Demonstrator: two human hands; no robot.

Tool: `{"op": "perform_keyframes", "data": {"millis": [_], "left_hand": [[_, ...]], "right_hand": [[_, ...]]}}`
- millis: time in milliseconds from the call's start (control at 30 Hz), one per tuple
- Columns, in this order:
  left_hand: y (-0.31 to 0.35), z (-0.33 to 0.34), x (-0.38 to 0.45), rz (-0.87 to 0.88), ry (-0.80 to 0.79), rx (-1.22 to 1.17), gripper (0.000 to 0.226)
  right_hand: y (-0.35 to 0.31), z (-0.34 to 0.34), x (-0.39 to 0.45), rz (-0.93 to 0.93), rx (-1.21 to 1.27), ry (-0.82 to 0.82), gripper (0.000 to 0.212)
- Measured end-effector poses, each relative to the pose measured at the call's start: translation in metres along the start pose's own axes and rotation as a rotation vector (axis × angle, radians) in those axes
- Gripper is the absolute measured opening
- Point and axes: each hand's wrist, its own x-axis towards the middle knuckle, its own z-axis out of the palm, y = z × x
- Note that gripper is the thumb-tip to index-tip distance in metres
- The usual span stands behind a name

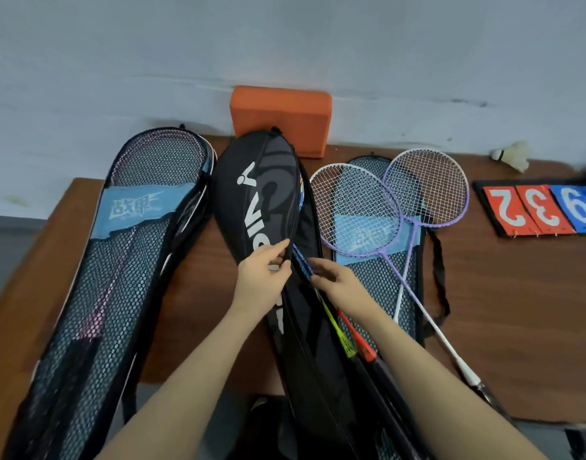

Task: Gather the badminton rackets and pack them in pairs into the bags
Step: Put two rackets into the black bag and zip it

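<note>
Scoreboard [537,209] cards: 2, 3, 9; mesh bag [119,260] label: 战甲

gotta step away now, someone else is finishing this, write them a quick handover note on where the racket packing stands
Left hand pinches the open edge of the black zip-up racket bag at table centre. Right hand grips the racket shafts, yellow and orange-red, lying in that bag's opening.
Done: the black mesh bag with blue label on the left already holds rackets.
Left: seat and close the black bag; then pack the two loose purple-and-white rackets, which lie on top of a second mesh bag on the right.
</note>
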Motion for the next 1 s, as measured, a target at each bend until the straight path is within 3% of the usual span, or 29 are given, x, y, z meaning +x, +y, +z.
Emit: {"op": "perform_keyframes", "data": {"millis": [133,267,433,500,733,900,1000], "left_hand": [[-0.002,0.012,0.004,0.026,-0.008,0.042,0.036],[-0.013,0.031,0.002,0.042,-0.173,0.303,0.044],[-0.021,0.050,-0.038,0.393,-0.369,0.573,0.040],[-0.022,0.053,-0.067,0.457,-0.404,0.620,0.043],[-0.023,0.059,-0.165,0.099,-0.449,0.740,0.069],[-0.017,0.073,-0.199,-0.076,-0.386,0.821,0.078],[-0.014,0.083,-0.205,-0.114,-0.332,0.745,0.072]], "right_hand": [[-0.001,-0.003,-0.003,0.018,-0.037,0.036,0.032],[0.030,-0.011,-0.043,0.062,-0.129,0.190,0.028],[0.077,-0.016,-0.125,0.127,-0.237,0.327,0.041],[0.088,-0.016,-0.152,0.127,-0.291,0.328,0.051],[0.126,-0.017,-0.201,0.054,-0.621,0.233,0.085],[0.140,-0.028,-0.220,0.003,-0.570,0.168,0.092],[0.145,-0.031,-0.227,-0.009,-0.523,0.075,0.102]]}}
